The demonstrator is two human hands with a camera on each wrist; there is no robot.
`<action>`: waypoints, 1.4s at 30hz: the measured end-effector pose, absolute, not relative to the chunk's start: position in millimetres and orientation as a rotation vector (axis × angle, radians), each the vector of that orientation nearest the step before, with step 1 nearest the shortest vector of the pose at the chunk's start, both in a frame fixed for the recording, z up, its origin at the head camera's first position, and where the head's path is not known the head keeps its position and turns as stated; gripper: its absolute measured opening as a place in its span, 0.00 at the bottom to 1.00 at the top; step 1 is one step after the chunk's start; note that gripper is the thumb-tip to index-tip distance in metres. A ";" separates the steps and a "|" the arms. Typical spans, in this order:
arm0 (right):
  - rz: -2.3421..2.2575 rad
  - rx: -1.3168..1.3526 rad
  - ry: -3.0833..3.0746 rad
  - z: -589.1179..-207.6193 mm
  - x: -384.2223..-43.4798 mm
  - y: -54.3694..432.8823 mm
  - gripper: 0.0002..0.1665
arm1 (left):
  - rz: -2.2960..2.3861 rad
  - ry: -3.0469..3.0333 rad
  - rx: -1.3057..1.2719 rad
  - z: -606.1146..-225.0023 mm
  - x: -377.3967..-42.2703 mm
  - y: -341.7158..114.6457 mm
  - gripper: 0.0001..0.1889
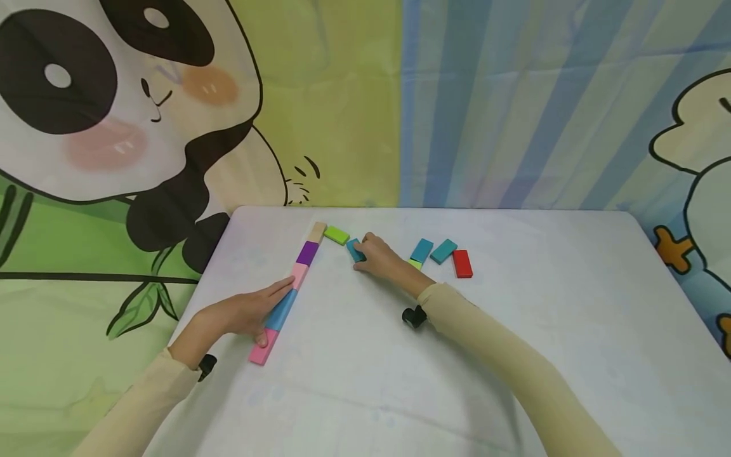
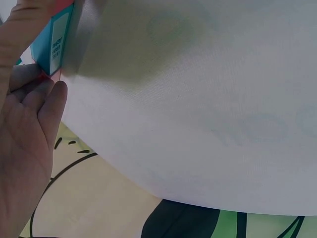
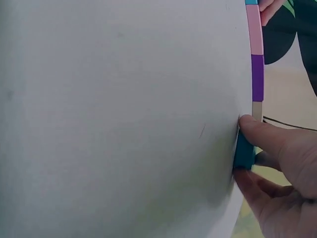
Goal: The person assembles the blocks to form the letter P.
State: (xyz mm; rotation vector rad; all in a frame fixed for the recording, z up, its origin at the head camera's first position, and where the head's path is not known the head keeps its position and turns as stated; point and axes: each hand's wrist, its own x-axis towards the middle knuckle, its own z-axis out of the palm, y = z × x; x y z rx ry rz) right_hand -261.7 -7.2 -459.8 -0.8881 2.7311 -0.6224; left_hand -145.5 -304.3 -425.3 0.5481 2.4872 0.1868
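On the left of the white table lies a slanted line of flat blocks in the head view: a pink block [image 1: 260, 353] nearest, then blue [image 1: 281, 310], pink [image 1: 299, 273], purple [image 1: 307, 254] and beige [image 1: 316, 232] blocks. My left hand [image 1: 242, 314] rests along its left side, fingers extended to the upper pink block and thumb at the lower one. In the left wrist view, the blue block's side [image 2: 58, 43] bears print. My right hand [image 1: 381, 259] pinches a teal block [image 3: 243, 151] between thumb and fingers at the table, near a lime green block [image 1: 337, 235].
Right of my right hand lie two teal blocks [image 1: 443, 251], a red block [image 1: 462, 263] and a lime green block [image 1: 415, 263] partly hidden by my wrist. The white table [image 1: 571, 330] ends at a printed cloth backdrop [image 1: 342, 114].
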 end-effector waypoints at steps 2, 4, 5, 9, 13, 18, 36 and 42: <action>-0.657 -0.874 2.709 -461.3 -263.5 -6.3 0.35 | 0.185 2.487 0.555 -425.4 -145.5 -304.3 0.70; -0.704 -0.863 2.702 -464.9 -265.1 -4.7 0.34 | 0.176 2.482 0.556 -426.4 -145.8 -304.6 0.69; -0.721 -0.864 2.701 -466.9 -265.7 -3.6 0.34 | 0.175 2.482 0.563 -426.6 -145.7 -304.7 0.70; -0.785 -0.892 2.705 -471.1 -266.3 0.1 0.32 | 0.168 2.479 0.567 -427.7 -146.5 -304.8 0.70; -0.817 -0.906 2.705 -471.7 -265.6 2.7 0.31 | 0.182 2.480 0.572 -427.8 -147.8 -303.8 0.70; -0.767 -0.886 2.715 -463.8 -261.7 9.5 0.34 | 0.175 2.472 0.546 -428.8 -147.7 -302.8 0.70; -0.568 -0.687 2.694 -442.5 -266.5 198.1 0.23 | 0.225 2.475 0.535 -424.6 -145.8 -306.2 0.69; -0.614 -0.705 2.804 -437.4 -253.8 191.9 0.23 | 0.206 2.483 0.593 -425.5 -145.3 -305.6 0.68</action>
